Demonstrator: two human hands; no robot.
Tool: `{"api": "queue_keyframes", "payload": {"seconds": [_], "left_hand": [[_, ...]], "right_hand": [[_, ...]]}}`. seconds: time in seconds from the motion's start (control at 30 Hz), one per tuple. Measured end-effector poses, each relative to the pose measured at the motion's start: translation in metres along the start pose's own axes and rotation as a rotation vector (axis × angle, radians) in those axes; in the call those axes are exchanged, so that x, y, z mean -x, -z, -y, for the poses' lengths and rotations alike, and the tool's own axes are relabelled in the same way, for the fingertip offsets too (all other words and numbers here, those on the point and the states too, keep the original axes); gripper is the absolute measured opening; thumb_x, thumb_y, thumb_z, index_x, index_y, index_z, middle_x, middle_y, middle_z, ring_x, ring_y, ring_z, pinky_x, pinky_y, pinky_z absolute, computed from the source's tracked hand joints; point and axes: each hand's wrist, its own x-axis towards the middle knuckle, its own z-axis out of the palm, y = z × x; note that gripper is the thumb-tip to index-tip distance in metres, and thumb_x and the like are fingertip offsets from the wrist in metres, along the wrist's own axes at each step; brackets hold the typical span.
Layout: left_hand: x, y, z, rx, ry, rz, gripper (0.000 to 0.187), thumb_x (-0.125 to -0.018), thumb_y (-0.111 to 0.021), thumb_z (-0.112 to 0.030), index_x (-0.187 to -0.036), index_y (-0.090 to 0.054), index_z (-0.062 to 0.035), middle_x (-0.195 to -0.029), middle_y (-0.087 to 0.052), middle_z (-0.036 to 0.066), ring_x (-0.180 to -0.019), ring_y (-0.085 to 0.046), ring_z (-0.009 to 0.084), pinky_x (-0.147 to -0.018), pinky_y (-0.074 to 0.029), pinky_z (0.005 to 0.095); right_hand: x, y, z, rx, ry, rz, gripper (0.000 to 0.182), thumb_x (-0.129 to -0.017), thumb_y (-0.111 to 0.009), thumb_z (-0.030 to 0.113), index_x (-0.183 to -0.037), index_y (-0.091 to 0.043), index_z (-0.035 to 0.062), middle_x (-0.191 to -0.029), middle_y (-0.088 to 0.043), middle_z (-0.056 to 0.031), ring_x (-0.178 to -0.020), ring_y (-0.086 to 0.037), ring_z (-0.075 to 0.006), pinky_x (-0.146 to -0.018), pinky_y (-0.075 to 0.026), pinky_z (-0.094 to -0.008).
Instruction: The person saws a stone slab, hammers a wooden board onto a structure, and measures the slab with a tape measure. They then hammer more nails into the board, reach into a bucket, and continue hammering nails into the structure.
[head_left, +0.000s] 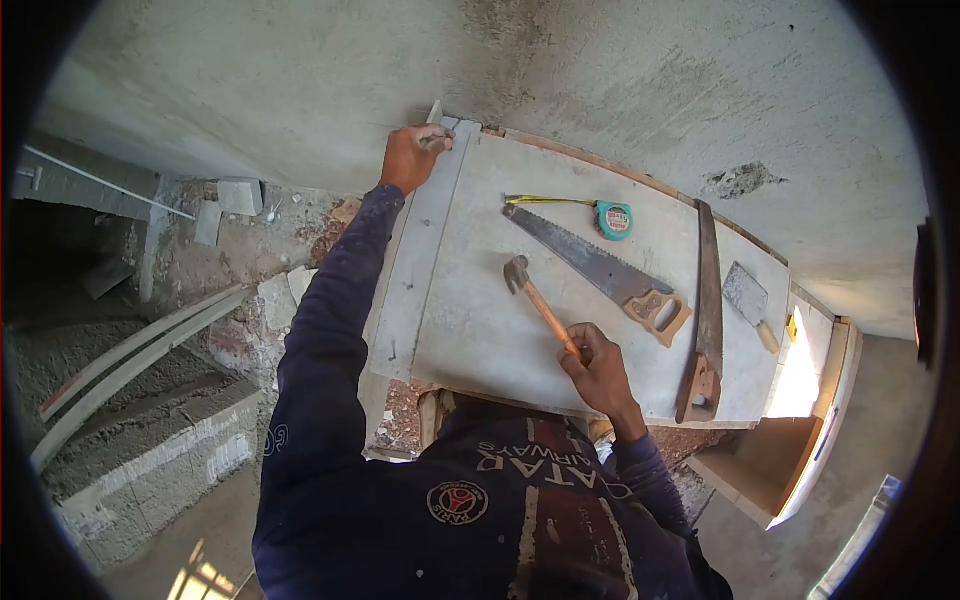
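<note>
My right hand point(598, 370) is wrapped round the wooden handle of a hammer point(540, 308), whose head points away from me over the pale board point(470, 330). At the far end of a grey strip point(418, 250), my left hand point(412, 158) is closed in a pinch; what its fingertips hold is too small to make out. Several nails point(392, 353) stand up along the strip. Beyond the hammer lies a handsaw point(590, 258) with a wooden handle. A teal tape measure point(613, 220) has its yellow blade partly pulled out.
A second, rusty saw point(706, 310) and a trowel point(748, 296) lie on the board's right side. The concrete wall point(620, 80) borders its far edge. An open wooden box point(770, 460) stands at right. Curved wood strips point(140, 350) and rubble are at left.
</note>
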Motion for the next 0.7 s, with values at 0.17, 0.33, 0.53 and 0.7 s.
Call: {"api": "queue_keyframes", "payload": {"seconds": [0.17, 0.33, 0.53, 0.7], "left_hand": [[0.001, 0.000, 0.000, -0.005, -0.005, 0.012, 0.015, -0.088, -0.071, -0.009, -0.100, -0.077, -0.0024, -0.091, -0.077, 0.012, -0.084, -0.072, 0.0178, -0.082, -0.053, 0.0296], [-0.002, -0.001, 0.000, -0.043, -0.048, -0.027, 0.015, -0.087, -0.073, -0.011, -0.100, -0.077, -0.0044, -0.092, -0.076, 0.015, -0.085, -0.073, 0.0232, -0.082, -0.053, 0.0323], [-0.022, -0.001, 0.003, -0.061, -0.089, -0.069, 0.018, -0.086, -0.073, -0.015, -0.099, -0.077, -0.0032, -0.092, -0.075, 0.018, -0.081, -0.071, 0.0341, -0.080, -0.053, 0.0367], [-0.024, -0.005, 0.006, -0.052, -0.130, -0.079, 0.017, -0.086, -0.073, -0.017, -0.099, -0.078, -0.0066, -0.097, -0.075, 0.017, -0.090, -0.067, 0.0355, -0.087, -0.051, 0.0405]], "right_hand": [[-0.012, -0.001, 0.019, -0.274, -0.090, 0.050, 0.022, -0.095, -0.061, 0.008, -0.114, -0.055, -0.0008, -0.079, -0.059, -0.0033, -0.060, -0.053, -0.0093, -0.056, -0.044, -0.0269], [-0.034, -0.002, 0.060, -0.422, -0.121, 0.103, 0.023, -0.101, -0.052, 0.010, -0.122, -0.050, 0.0011, -0.076, -0.052, -0.0002, -0.057, -0.046, -0.0058, -0.051, -0.038, -0.0241], [-0.059, -0.006, 0.076, -0.407, -0.056, 0.069, 0.025, -0.102, -0.051, 0.014, -0.123, -0.049, 0.0011, -0.076, -0.050, 0.0016, -0.057, -0.044, -0.0053, -0.050, -0.037, -0.0241], [-0.072, -0.002, 0.086, -0.439, -0.074, 0.071, 0.026, -0.102, -0.051, 0.014, -0.124, -0.050, 0.0009, -0.076, -0.049, 0.0019, -0.057, -0.043, -0.0047, -0.051, -0.037, -0.0239]]}}
